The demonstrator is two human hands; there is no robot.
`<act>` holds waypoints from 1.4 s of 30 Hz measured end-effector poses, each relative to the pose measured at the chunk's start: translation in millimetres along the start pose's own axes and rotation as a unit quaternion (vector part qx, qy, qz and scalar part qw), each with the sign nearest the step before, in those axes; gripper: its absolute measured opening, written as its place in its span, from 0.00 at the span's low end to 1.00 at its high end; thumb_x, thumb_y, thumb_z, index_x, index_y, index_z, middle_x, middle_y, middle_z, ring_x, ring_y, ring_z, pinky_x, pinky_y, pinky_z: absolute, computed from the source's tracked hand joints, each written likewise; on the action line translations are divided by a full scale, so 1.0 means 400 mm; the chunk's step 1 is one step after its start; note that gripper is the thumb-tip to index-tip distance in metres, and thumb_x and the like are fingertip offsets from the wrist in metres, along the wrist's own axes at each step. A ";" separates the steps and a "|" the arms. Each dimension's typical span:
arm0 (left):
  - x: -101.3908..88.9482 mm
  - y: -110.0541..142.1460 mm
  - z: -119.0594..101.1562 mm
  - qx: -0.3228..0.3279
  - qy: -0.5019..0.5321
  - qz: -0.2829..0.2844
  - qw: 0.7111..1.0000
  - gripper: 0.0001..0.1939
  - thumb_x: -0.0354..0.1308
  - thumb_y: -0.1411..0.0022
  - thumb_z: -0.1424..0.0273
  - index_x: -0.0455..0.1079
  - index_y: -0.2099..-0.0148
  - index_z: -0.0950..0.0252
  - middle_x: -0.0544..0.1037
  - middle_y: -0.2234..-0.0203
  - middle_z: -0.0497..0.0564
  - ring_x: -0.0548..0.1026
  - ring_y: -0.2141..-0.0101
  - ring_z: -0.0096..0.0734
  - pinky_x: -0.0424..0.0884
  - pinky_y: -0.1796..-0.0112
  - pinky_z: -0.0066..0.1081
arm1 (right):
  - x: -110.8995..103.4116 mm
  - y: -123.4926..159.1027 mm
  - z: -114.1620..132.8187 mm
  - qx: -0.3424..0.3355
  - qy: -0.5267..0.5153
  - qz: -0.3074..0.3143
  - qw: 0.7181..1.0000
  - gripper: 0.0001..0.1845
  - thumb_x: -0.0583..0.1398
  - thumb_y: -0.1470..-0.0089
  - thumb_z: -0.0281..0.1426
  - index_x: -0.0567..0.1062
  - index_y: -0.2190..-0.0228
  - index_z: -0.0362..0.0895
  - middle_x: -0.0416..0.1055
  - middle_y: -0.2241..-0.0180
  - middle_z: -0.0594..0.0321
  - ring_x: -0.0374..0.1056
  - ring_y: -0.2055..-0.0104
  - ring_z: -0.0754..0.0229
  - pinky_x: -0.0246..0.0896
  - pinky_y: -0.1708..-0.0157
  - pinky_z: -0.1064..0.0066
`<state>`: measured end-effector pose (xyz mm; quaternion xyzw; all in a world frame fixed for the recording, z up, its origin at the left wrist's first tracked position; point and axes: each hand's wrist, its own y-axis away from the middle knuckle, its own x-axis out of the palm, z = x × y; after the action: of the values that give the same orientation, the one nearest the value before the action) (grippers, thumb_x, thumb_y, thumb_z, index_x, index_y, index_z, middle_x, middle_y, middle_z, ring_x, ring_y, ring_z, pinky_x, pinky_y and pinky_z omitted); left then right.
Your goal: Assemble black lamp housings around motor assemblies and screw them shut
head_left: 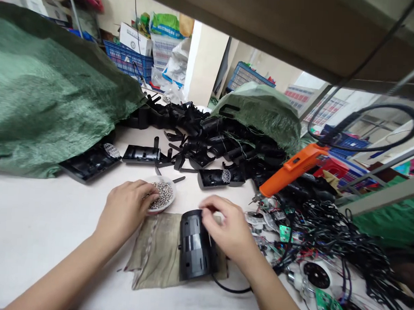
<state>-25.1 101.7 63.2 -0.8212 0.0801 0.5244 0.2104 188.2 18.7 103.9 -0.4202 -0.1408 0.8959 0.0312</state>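
Screws [164, 196] are reached by the left hand [131, 204]; near the cloth's [156, 255] right edge, probably for cushioning, the housing [193, 246] is apparently steadied by the right hand [229, 227]. Finger closure cannot be told.

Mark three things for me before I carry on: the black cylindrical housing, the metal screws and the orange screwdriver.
Black cylindrical housing [193, 254]: head view, on its side wall.
Metal screws [164, 195]: head view, middle of the exposed heap.
Orange screwdriver [287, 175]: head view, on its body.

Left hand [131, 206] reaches downward while right hand [227, 226] curls inward.
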 end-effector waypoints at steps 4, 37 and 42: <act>-0.008 0.035 -0.019 -0.009 0.072 -0.014 0.997 0.15 0.45 0.36 0.61 0.71 0.62 0.62 0.78 0.64 0.54 0.74 0.61 0.45 0.67 0.60 0.39 | -0.020 0.143 -0.066 0.130 -0.130 -0.050 0.982 0.07 0.53 0.42 0.33 0.69 0.65 0.44 0.74 0.72 0.63 0.72 0.69 0.63 0.65 0.68 0.75; 0.091 0.201 -0.158 -0.259 0.631 0.146 0.717 0.38 0.69 0.60 0.71 0.60 0.46 0.53 0.64 0.61 0.46 0.66 0.72 0.24 0.67 0.69 0.30 | 0.047 0.282 -0.080 0.091 -0.101 -0.116 0.984 0.10 0.58 0.46 0.33 0.80 0.66 0.51 0.77 0.60 0.58 0.73 0.58 0.56 0.68 0.56 0.67; 0.110 0.209 -0.172 -0.271 0.633 0.157 0.707 0.47 0.71 0.64 0.69 0.56 0.40 0.57 0.63 0.55 0.52 0.67 0.69 0.28 0.67 0.69 0.31 | 0.045 0.273 -0.087 0.193 -0.143 -0.086 0.967 0.17 0.61 0.50 0.42 0.76 0.59 0.50 0.76 0.58 0.56 0.74 0.60 0.56 0.68 0.59 0.69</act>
<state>21.8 0.8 26.8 -0.9575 0.1770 -0.0944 -0.2072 209.8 -75.1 38.9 -0.2598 -0.0039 0.9509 0.1681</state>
